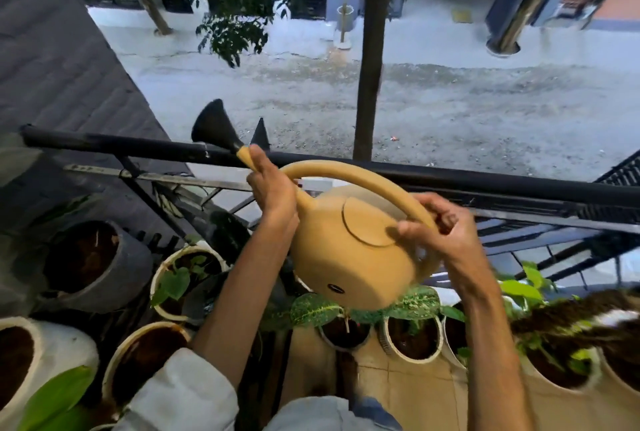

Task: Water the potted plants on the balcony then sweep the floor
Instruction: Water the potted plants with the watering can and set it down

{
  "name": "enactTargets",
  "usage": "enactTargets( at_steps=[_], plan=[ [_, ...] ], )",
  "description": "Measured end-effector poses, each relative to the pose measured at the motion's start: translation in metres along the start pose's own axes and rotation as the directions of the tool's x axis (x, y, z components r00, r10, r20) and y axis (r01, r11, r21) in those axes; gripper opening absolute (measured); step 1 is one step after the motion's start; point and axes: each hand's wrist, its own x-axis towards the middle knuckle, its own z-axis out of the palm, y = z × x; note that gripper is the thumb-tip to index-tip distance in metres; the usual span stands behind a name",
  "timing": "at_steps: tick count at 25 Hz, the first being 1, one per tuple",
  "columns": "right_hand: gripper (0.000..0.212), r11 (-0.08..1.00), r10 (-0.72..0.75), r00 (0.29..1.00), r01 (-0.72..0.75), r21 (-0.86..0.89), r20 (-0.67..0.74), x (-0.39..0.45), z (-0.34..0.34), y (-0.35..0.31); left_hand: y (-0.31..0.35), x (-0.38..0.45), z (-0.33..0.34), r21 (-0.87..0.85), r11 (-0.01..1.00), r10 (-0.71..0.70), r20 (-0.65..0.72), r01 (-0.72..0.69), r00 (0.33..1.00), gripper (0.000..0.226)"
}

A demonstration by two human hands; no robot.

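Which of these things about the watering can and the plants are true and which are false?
1. The watering can is yellow. True.
2. Only one hand holds it. False: the left hand grips the spout and the right hand grips the handle.
3. The black sprinkler head sits above the black railing. True.
4. The grey pot is full of flowers. False: it shows only dark soil.
5. A plant with spotted leaves grows just below the can. True.
6. Water is pouring out of the spout. False: no water shows, and the spout points up and away.
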Motion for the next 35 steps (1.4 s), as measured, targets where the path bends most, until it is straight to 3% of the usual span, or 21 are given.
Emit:
enactTargets(
  at_steps=[3, 6, 9, 12, 13, 15, 19, 22, 25, 28, 35],
  plan=[
    [0.036, 0.998, 0.066, 0.970, -0.066, 0.008, -0.232, -0.027, 0.023, 0.046, 0.005, -0.035, 0.004, 0.222, 0.959, 0.164, 0.069, -0.175, 0.984, 0.068],
    [0.040, 0.992, 0.058, 0.938, -0.093, -0.085, -0.341, -0.053, 0.047, 0.077, -0.023, -0.047, -0.007, 0.247, 0.952, 0.163, 0.081, -0.179, 0.983, 0.072],
    [0.047, 0.989, 0.097, 0.943, -0.128, -0.077, -0.318, -0.070, 0.023, 0.097, -0.041, -0.051, -0.010, 0.256, 0.958, 0.106, 0.093, -0.127, 0.990, 0.068],
    [0.077, 0.967, 0.254, 0.944, -0.248, 0.053, -0.209, -0.098, 0.013, 0.130, -0.051, -0.067, -0.006, 0.267, 0.947, 0.154, 0.120, -0.182, 0.981, 0.060],
    [0.075, 0.950, 0.303, 0.930, -0.277, 0.142, -0.210, -0.107, 0.016, 0.141, -0.055, -0.074, -0.002, 0.269, 0.942, 0.168, 0.132, -0.198, 0.977, 0.058],
    [0.046, 0.911, 0.372, 0.890, -0.295, 0.288, -0.265, -0.112, 0.020, 0.154, -0.069, -0.078, 0.004, 0.273, 0.943, 0.161, 0.132, -0.192, 0.978, 0.057],
    [0.030, 0.916, 0.373, 0.826, -0.256, 0.308, -0.422, -0.106, -0.008, 0.146, -0.105, -0.083, 0.007, 0.192, 0.981, 0.002, 0.056, -0.013, 0.998, 0.079],
    [0.041, 0.949, 0.309, 0.816, -0.234, 0.210, -0.488, -0.111, -0.049, 0.154, -0.140, -0.092, 0.016, 0.147, 0.981, -0.126, 0.010, 0.123, 0.992, 0.092],
    [0.060, 0.954, 0.299, 0.815, -0.272, 0.129, -0.496, -0.121, -0.099, 0.167, -0.176, -0.114, 0.034, 0.113, 0.963, -0.251, 0.049, 0.244, 0.967, 0.099],
    [0.059, 0.950, 0.300, 0.794, -0.301, 0.087, -0.528, -0.134, -0.141, 0.170, -0.196, -0.144, 0.052, 0.106, 0.952, -0.301, 0.145, 0.288, 0.942, 0.093],
    [0.043, 0.939, 0.234, 0.790, -0.334, -0.079, -0.566, -0.155, -0.218, 0.158, -0.228, -0.208, 0.091, 0.054, 0.917, -0.399, 0.172, 0.395, 0.901, 0.080]
  ],
)
